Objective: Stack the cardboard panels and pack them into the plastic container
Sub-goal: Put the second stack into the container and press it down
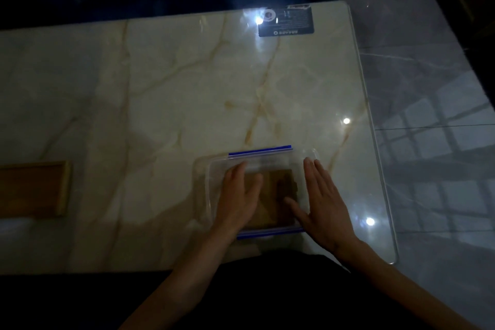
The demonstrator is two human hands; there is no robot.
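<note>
**Panels in container, both hands flat**

A wooden board [32, 189] lies at the desk's [166, 88] left edge, with bare desk between it and the container [211, 195]. The container sits near the front edge, right of centre. The panels [278, 195] lie inside it. The left hand [238, 198] rests flat over the container's left part, fingers straight. The right hand [321, 201] lies flat at its right side, fingers straight. The desk's right edge is near.
</note>
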